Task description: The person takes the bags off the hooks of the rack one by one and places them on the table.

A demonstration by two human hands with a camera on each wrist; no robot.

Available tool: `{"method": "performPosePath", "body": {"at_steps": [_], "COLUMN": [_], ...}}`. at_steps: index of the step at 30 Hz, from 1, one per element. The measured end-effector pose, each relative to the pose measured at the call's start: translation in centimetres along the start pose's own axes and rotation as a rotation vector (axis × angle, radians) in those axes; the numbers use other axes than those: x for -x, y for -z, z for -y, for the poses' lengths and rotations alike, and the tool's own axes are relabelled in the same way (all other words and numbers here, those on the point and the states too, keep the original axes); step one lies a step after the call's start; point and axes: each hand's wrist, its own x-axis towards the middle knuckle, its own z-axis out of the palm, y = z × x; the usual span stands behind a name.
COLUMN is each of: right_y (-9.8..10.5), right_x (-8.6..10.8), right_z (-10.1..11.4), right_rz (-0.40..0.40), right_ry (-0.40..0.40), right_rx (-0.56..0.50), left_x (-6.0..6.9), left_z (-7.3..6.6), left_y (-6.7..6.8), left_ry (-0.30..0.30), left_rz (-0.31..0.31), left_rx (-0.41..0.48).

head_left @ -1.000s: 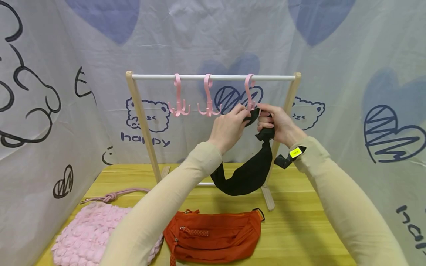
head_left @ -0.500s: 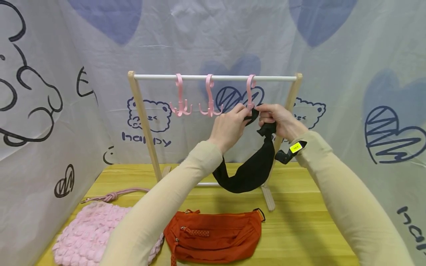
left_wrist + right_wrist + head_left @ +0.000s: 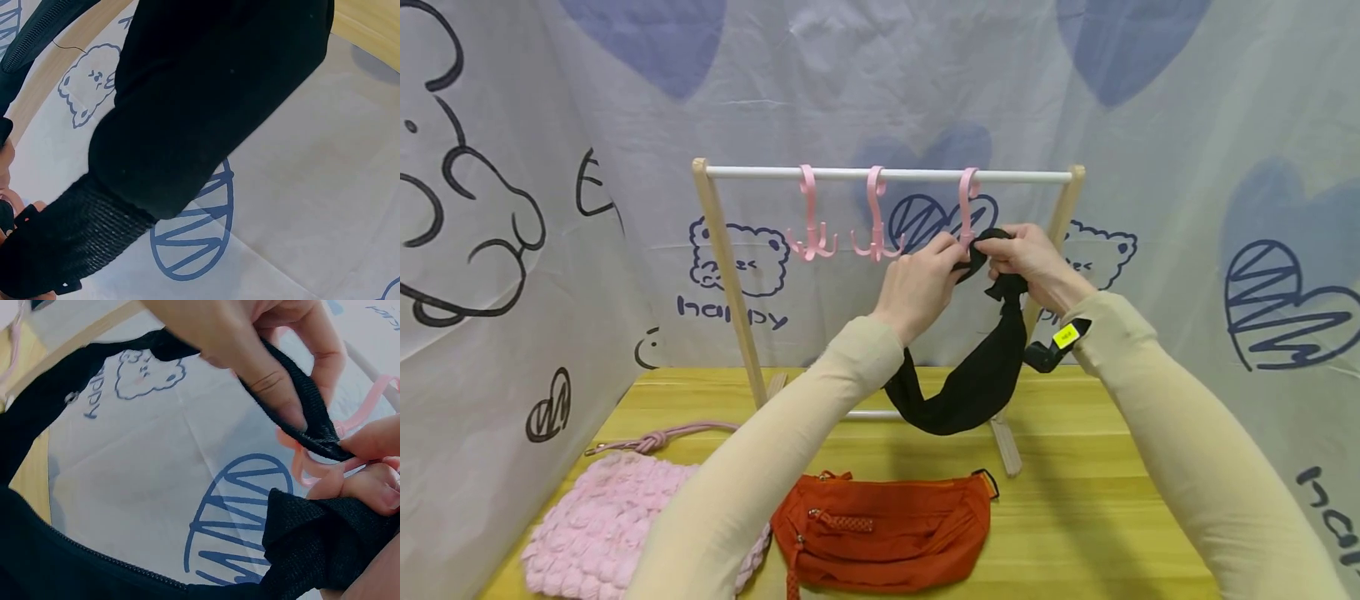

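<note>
In the head view a black zippered bag [image 3: 970, 396] hangs in a loop below both hands, beside the right-hand pink hook [image 3: 967, 204]. My left hand [image 3: 921, 279] pinches its strap just left of the hook's prongs. To their right, my right hand [image 3: 1037, 262] pinches the strap, a loop of which rises by the hook. Knotted webbing [image 3: 312, 537] bunches under the right fingers in the right wrist view, where the strap [image 3: 300, 394] passes by a pink prong. Whether it sits on the prong cannot be told. The bag's body [image 3: 206, 94] fills much of the left wrist view.
Two more pink hooks [image 3: 809, 208] hang from the white rail [image 3: 752, 172] of a wooden-legged rack [image 3: 724, 258]. An orange waist bag [image 3: 887, 533] and a pink puffy bag [image 3: 602, 525] with a knotted handle [image 3: 655, 442] lie on the yellow wooden table [image 3: 1075, 500].
My right hand has shifted slightly up, and the black strap now arches higher beside the hook. The left hand keeps its grip. The whole view has drifted slightly.
</note>
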Motion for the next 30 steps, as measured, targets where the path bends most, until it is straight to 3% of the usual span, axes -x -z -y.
{"method": "performPosePath", "body": {"at_steps": [14, 18, 25, 30], "right_y": [-0.1, -0.2, -1.7, -1.8], "right_x": [0.1, 0.2, 2.7, 2.6], "right_z": [-1.1, -1.8, -1.1, -2.0], "right_rz": [-0.100, -0.148, -0.243, -0.312], "right_ry": [0.336, 0.430, 0.588, 0.643], "right_rx": [0.430, 0.450, 0.466, 0.437], "left_x": [0.1, 0.1, 0.2, 0.3], "left_z": [0.0, 0.0, 0.1, 0.0], "left_y": [0.0, -0.1, -0.3, -0.2], "left_ry": [0.002, -0.011, -0.031, -0.040], "left_rz": [0.009, -0.007, -0.019, -0.024], "left_rx": [0.015, 0.022, 0.040, 0.030]}}
